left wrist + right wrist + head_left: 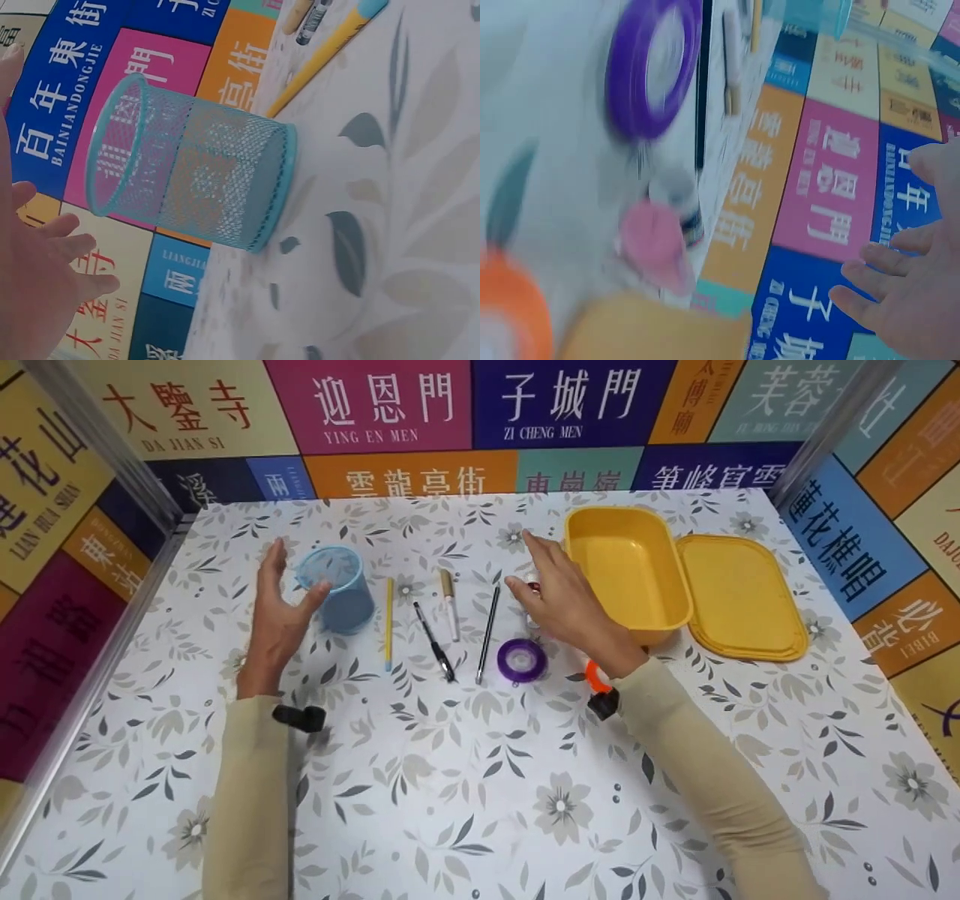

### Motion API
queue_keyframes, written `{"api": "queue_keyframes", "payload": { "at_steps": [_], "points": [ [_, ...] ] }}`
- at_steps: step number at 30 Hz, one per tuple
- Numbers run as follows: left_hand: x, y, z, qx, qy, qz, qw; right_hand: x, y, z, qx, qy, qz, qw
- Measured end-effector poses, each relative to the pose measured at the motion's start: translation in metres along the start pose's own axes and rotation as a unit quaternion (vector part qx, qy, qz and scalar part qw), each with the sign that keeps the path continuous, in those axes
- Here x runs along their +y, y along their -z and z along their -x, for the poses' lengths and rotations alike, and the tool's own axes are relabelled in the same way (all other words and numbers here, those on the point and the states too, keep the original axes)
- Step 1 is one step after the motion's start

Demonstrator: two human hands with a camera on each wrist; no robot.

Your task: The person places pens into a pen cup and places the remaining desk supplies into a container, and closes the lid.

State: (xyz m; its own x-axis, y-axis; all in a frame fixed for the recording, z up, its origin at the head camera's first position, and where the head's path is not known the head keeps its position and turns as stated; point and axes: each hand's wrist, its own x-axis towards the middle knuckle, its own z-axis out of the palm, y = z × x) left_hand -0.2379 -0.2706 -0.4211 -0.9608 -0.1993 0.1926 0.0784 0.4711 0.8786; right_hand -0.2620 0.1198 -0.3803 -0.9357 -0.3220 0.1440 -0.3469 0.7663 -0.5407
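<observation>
My left hand hovers beside a light-blue mesh pen holder, fingers spread; the left wrist view shows a gap between hand and holder. Nothing is in its grasp. Over the table by a yellow plastic box, my right hand is held with loose fingers, also holding nothing. It partly hides a small white bottle and a pink object of unclear kind. Between the hands lie a yellow pencil, a black pen, a gold-capped marker and a dark pencil.
A purple tape roll lies in front of my right hand. An orange ring-shaped roll is partly covered by the right wrist. The yellow lid lies right of the box. Printed panels wall the flowered tabletop.
</observation>
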Motion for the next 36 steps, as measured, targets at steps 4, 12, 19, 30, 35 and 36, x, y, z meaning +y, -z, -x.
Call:
{"api": "queue_keyframes", "payload": {
  "at_steps": [4,12,19,30,35,36],
  "points": [
    [-0.008,-0.004,0.002,-0.004,0.005,0.048,0.9988,-0.006,-0.014,0.004,0.019,0.001,-0.044,0.999],
    [-0.015,-0.012,0.002,-0.018,0.050,0.078,0.9955,-0.018,-0.031,0.016,0.047,-0.060,-0.171,0.982],
    [-0.019,-0.020,0.004,-0.026,0.030,0.094,0.9948,-0.012,-0.041,0.021,0.002,-0.115,-0.201,0.973],
    [-0.018,-0.033,0.001,0.020,0.078,0.128,0.9885,-0.014,-0.056,0.031,-0.101,-0.190,-0.280,0.936],
    [-0.014,-0.038,-0.005,0.031,0.094,0.125,0.9872,-0.012,-0.061,0.032,-0.121,-0.201,-0.300,0.925],
    [-0.013,-0.039,-0.005,0.031,0.097,0.123,0.9872,-0.012,-0.061,0.031,-0.124,-0.212,-0.312,0.918]
  ]
}}
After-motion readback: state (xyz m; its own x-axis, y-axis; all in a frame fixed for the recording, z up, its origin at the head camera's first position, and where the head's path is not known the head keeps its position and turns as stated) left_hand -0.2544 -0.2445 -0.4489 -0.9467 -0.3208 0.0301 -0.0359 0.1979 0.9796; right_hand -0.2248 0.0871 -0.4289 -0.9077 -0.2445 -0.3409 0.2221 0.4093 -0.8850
